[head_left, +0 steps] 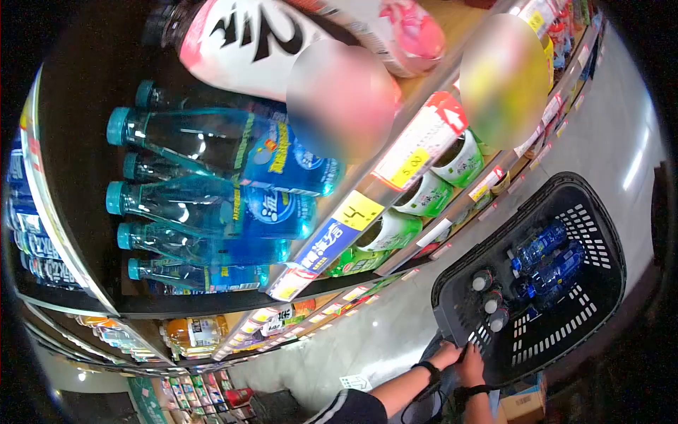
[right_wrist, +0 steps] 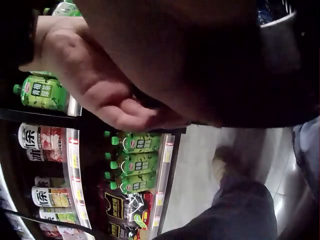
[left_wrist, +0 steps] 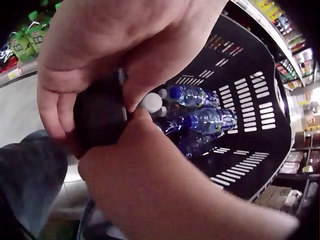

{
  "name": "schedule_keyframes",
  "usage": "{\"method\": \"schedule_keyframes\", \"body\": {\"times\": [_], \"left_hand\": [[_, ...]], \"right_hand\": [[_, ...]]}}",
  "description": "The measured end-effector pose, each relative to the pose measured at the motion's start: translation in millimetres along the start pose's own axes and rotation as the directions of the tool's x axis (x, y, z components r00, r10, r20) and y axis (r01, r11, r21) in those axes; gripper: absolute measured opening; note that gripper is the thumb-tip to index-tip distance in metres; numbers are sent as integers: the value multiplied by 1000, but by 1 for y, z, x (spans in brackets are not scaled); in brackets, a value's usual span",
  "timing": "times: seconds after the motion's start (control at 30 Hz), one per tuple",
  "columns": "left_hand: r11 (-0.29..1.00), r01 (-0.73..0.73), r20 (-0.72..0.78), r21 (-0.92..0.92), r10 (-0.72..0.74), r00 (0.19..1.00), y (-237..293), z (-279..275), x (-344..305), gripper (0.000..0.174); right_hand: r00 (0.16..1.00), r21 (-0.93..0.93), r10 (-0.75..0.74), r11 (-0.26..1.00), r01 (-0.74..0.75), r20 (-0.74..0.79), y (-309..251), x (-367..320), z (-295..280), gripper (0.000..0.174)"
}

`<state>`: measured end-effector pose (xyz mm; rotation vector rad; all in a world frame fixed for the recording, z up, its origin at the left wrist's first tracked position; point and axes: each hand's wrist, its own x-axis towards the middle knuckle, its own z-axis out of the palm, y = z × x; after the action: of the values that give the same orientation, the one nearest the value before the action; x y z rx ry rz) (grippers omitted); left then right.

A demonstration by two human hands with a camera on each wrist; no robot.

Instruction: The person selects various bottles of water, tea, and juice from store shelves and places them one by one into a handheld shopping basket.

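Observation:
Low at the right of the head view, my left hand (head_left: 445, 355) and right hand (head_left: 472, 364) are side by side at the near end of a black shopping basket (head_left: 452, 300). Both hands grip its thick black handle (left_wrist: 100, 112), fingers wrapped around it in the left wrist view. Inside the basket lie water bottles (left_wrist: 197, 95) with blue caps. Beside them, several bottles with white caps (left_wrist: 152, 102) show mostly their tops. In the right wrist view one hand (right_wrist: 100, 87) shows curled fingers, while the handle is hidden in shadow.
A shelf beside me holds blue drink bottles (head_left: 205, 205) with teal caps and a large pink-and-white bottle (head_left: 240, 42). Price tags (head_left: 353, 212) line its edge. Green tea bottles (right_wrist: 132, 165) stand lower down. A cardboard box (head_left: 522, 404) is near the basket, on the grey floor (head_left: 374, 311).

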<state>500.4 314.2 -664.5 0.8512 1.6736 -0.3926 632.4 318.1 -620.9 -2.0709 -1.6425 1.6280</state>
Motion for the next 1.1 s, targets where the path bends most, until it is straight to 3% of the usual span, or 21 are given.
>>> {"method": "schedule_keyframes", "body": {"times": [0.03,0.07,0.1,0.13,0.2,0.23,0.3,0.33,0.37,0.43,0.5,0.6,0.7,0.77,0.83,0.97,1.0,1.1], "left_hand": [[984,-51,37,-171,58,998,-14,-2,5,64],[945,24,195,-327,42,980,74,-69,-80,47],[905,-55,145,-423,127,981,85,-90,-106,37],[850,-133,85,-510,204,975,89,-109,-126,29],[720,-440,-292,-536,331,897,107,-155,-187,27],[771,-568,-462,-288,408,788,130,-193,-229,27],[683,-730,-684,33,548,482,147,-251,-293,21],[676,-704,-757,220,573,314,154,-271,-325,18],[557,-723,-745,410,661,87,149,-292,-344,25],[545,-437,-690,715,650,-318,160,-322,-379,39],[565,-277,-626,777,652,-428,170,-346,-402,55],[690,-148,-666,709,585,-463,165,-366,-419,69],[749,-275,-768,603,453,-452,173,-376,-427,78],[687,-490,-826,536,308,-472,175,-386,-428,74],[535,-726,-895,432,159,-416,177,-393,-427,72],[568,-652,-848,503,174,-501,174,-393,-417,71],[596,-599,-814,534,172,-555,171,-392,-415,71],[613,-524,-772,591,239,-590,171,-390,-414,79]], "right_hand": [[999,20,-3,1000,2,47,-12,5,-16,40],[995,42,-9,999,5,94,-34,8,-43,35],[990,65,-18,998,9,139,-60,10,-70,31],[996,44,-92,995,92,-10,-88,7,-90,24],[976,182,-184,962,203,-117,-153,1,-128,19],[960,244,-221,934,260,-174,-186,-2,-146,17],[913,374,-308,840,393,-267,-252,-14,-170,11],[880,395,-371,792,467,-297,-281,-20,-178,14],[842,414,-430,735,536,-328,-308,-27,-183,18],[719,438,-581,571,694,-381,-352,-41,-187,24],[530,387,-713,377,842,-459,-396,-56,-189,28],[330,294,-743,187,937,-582,-449,-77,-186,37],[191,230,-753,54,972,-630,-478,-80,-191,47],[180,197,-818,83,977,-547,-491,-82,-195,49],[172,175,-848,95,980,-502,-498,-82,-197,53],[196,201,-831,104,974,-520,-505,-85,-188,54],[202,201,-820,108,974,-536,-509,-88,-181,53],[191,159,-794,121,980,-577,-506,-86,-175,48]]}}
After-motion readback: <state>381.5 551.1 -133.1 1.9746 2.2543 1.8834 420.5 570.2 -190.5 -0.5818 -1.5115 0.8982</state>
